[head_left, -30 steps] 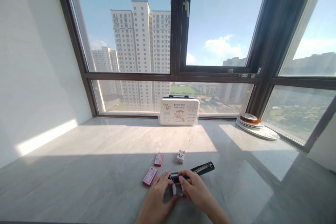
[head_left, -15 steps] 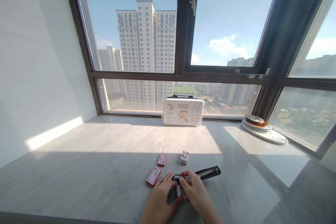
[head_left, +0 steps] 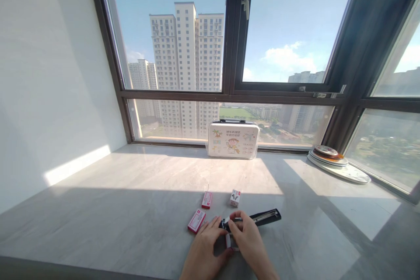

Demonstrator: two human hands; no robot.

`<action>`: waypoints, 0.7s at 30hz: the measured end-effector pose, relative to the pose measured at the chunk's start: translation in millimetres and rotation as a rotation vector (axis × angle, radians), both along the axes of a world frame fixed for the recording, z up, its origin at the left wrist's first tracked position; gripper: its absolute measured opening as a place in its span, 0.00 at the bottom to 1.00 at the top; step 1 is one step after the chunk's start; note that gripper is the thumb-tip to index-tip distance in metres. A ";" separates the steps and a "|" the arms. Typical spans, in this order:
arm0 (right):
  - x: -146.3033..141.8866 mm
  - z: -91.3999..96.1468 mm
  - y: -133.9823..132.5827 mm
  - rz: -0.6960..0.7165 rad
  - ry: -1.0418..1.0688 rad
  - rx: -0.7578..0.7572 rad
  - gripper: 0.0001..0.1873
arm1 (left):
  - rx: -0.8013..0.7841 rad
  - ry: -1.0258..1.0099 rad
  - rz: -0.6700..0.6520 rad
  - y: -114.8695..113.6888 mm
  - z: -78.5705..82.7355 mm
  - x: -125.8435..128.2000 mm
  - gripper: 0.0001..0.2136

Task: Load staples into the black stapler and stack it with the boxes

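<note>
Stapler (head_left: 269, 216), two hands (head_left: 207, 241) (head_left: 248, 232), three small boxes (head_left: 196, 221) (head_left: 206, 200) (head_left: 235, 198) beyond

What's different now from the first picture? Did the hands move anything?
The stapler seems to have swung its right end slightly nearer the camera; the left hand and right hand stay by its left part. Nothing was visibly grabbed or let go. The view turned left, so everything sits farther right in the picture. The two pink boxes, white box, white case and plates stayed put.
</note>
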State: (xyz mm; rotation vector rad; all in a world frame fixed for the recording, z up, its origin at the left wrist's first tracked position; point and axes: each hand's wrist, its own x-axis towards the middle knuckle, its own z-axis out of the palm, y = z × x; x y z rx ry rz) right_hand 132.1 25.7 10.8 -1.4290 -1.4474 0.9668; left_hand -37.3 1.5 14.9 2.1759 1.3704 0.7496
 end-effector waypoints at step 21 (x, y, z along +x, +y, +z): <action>60.3 33.3 -39.9 0.034 -0.632 0.139 0.09 | 0.165 -0.081 0.107 -14.8 11.0 -4.7 0.04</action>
